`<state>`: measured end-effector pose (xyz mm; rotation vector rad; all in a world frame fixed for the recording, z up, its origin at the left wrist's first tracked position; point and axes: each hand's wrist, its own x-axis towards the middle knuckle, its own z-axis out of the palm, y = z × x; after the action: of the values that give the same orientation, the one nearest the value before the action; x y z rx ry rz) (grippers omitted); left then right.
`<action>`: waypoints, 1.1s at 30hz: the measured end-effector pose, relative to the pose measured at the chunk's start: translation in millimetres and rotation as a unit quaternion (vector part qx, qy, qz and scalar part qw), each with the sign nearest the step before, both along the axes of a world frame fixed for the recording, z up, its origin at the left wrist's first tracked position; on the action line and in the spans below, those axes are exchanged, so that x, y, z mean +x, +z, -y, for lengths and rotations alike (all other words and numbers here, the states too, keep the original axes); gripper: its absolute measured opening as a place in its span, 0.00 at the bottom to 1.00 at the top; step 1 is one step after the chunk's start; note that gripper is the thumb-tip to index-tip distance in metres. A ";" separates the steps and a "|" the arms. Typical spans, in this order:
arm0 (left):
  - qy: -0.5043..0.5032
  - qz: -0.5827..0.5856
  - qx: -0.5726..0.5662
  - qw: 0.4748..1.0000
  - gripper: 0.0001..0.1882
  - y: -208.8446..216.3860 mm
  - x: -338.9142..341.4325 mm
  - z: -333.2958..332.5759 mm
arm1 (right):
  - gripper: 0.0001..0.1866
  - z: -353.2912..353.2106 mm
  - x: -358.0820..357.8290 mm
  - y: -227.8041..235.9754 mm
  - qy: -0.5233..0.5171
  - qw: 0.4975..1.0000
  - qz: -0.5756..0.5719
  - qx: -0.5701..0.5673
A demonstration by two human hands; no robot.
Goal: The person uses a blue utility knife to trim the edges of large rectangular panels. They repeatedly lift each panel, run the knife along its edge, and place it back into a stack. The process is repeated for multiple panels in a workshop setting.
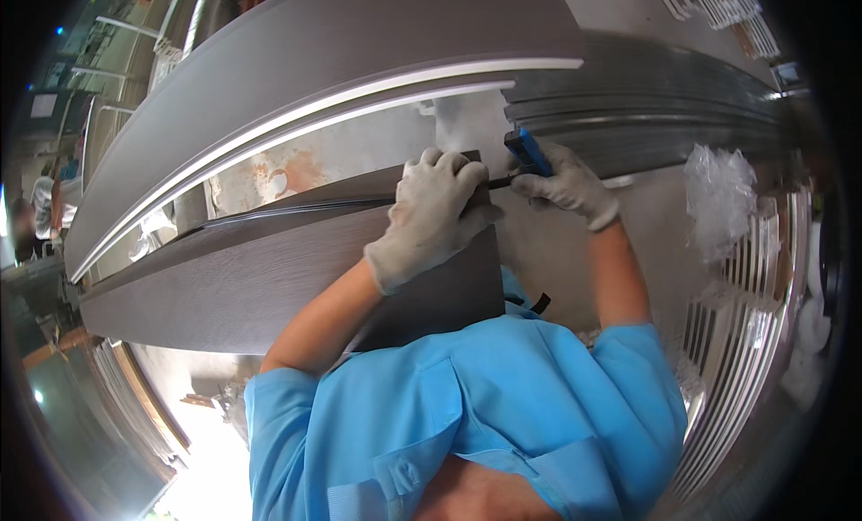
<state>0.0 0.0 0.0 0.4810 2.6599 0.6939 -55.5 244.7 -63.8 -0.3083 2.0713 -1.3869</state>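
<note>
A long dark brown-grey panel [296,260] lies in front of me, with a thin black strip [310,207] running along its far edge. My left hand [433,207], in a pale work glove, is closed over that edge near the panel's right end, with the strip passing under it. Beyond the end, my gloved right hand [570,187] grips a blue-and-black hand tool [528,153] that points up and to the left; its exact kind is unclear. The strip's end reaches to the right hand's fingertips, and whether they pinch it is hidden.
Farther off lies another dark panel [359,36], with white strips [359,94] along its near edge. Dark metal profiles [628,99] extend to the right. Clear plastic wrap [718,198] and stacked pale slats [741,332] stand at right. Another person [45,207] is at far left.
</note>
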 end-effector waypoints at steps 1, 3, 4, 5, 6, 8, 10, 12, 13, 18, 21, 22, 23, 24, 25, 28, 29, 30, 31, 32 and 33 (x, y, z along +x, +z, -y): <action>0.013 -0.033 0.043 0.998 0.31 -6.5 5.7 19.3 | 0.28 -0.3 -2.1 13.7 -0.003 0.997 -0.063 0.052; 0.022 -0.130 0.082 0.988 0.28 -17.4 14.0 72.5 | 0.24 -3.9 -5.2 38.3 -0.025 0.990 -0.117 0.073; 0.044 -0.194 0.001 0.980 0.28 -17.2 24.0 107.8 | 0.23 -7.6 -6.6 50.6 -0.045 0.992 -0.109 0.043; 0.098 -0.141 0.005 0.985 0.25 -15.0 26.6 145.0 | 0.22 -7.3 -7.1 58.4 -0.048 0.992 -0.118 -0.024; 0.094 -0.146 -0.100 0.980 0.22 -10.8 31.8 178.2 | 0.21 -0.9 -10.1 59.9 -0.016 0.982 -0.188 -0.018; 0.223 -0.063 0.005 0.973 0.15 -7.5 44.1 227.0 | 0.21 14.1 -16.8 61.2 0.078 0.940 -0.326 -0.068; 0.176 -0.130 -0.030 0.975 0.12 -5.1 45.0 262.6 | 0.22 22.3 -18.6 67.3 0.155 0.933 -0.322 0.055; 0.147 -0.188 -0.087 0.967 0.10 -10.2 46.9 275.0 | 0.23 33.1 -17.9 69.8 0.185 0.930 -0.302 0.096; 0.126 -0.233 -0.120 0.957 0.09 -12.7 46.6 277.8 | 0.22 38.8 -20.1 69.6 0.186 0.921 -0.313 0.140; 0.240 -0.212 0.032 0.947 0.06 -7.0 67.3 296.2 | 0.18 45.8 -28.9 58.4 0.233 0.881 -0.389 0.136; 0.219 -0.264 -0.032 0.939 0.05 -15.8 73.6 310.0 | 0.17 43.9 -34.8 56.0 0.245 0.865 -0.421 0.123; 0.258 -0.271 0.056 0.925 0.05 -23.8 74.1 309.4 | 0.17 46.6 -35.9 56.3 0.251 0.860 -0.427 0.122; 0.275 -0.272 0.047 0.921 0.06 -26.3 73.7 312.0 | 0.17 50.4 -36.4 57.6 0.255 0.858 -0.429 0.121; 0.290 -0.269 0.040 0.918 0.07 -30.6 73.1 312.2 | 0.17 56.0 -35.7 59.6 0.258 0.859 -0.424 0.124; 0.306 -0.264 0.035 0.914 0.07 -35.8 72.8 310.9 | 0.16 64.0 -35.8 62.4 0.275 0.860 -0.406 0.139; 0.312 -0.263 0.040 0.912 0.09 -42.6 69.5 311.1 | 0.15 107.7 -36.5 67.2 0.326 0.863 -0.347 0.171; 0.309 -0.267 0.039 0.912 0.09 -43.2 69.1 310.4 | 0.14 129.3 -35.9 65.8 0.342 0.861 -0.339 0.162; 0.309 -0.271 0.039 0.911 0.10 -43.8 68.7 309.5 | 0.14 152.7 -34.9 64.3 0.358 0.861 -0.325 0.159; 0.315 -0.267 0.038 0.910 0.11 -43.9 68.3 309.2 | 0.14 177.7 -33.5 62.1 0.376 0.844 -0.340 0.175; 0.320 -0.264 0.038 0.909 0.11 -44.0 67.7 308.9 | 0.14 203.0 -31.7 60.1 0.392 0.826 -0.348 0.207; 0.320 -0.267 0.040 0.908 0.11 -44.6 67.1 308.7 | 0.14 230.9 -28.3 56.2 0.398 0.811 -0.394 0.168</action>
<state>67.1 -308.7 -44.6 -0.2624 3.3526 0.9627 -83.8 13.8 -7.6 -1.5951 2.2711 -0.3532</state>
